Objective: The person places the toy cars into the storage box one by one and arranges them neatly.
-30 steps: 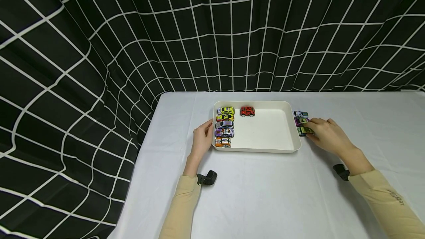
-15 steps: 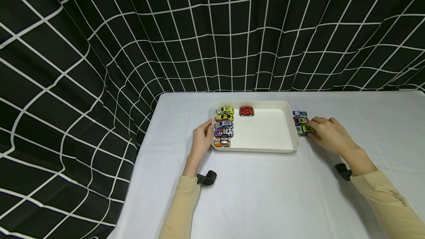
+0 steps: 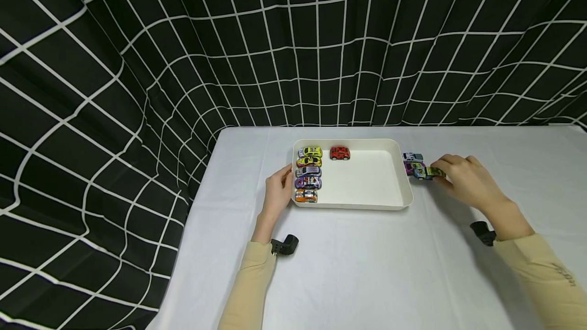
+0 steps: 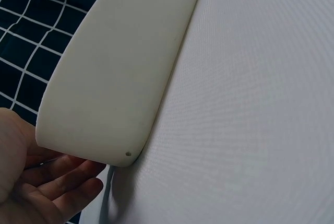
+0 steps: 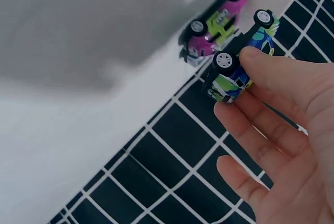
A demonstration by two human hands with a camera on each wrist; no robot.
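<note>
Green car (image 5: 236,75) pinched, six cars (image 3: 309,171) in tray (image 3: 362,182)

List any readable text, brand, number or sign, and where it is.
No text is clearly readable.
Right sleeve: lettering, too small and blurred.
Purple car in white tray: markings, too small.
Blue-green car in right hand: coloured graphics, nothing legible.

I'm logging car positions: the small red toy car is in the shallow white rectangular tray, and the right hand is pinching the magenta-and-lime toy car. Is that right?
Not quite: the right wrist view shows the right hand pinching the blue-and-green toy car, not the magenta-and-lime toy car. The red toy car is in the white tray, as you say.
</note>
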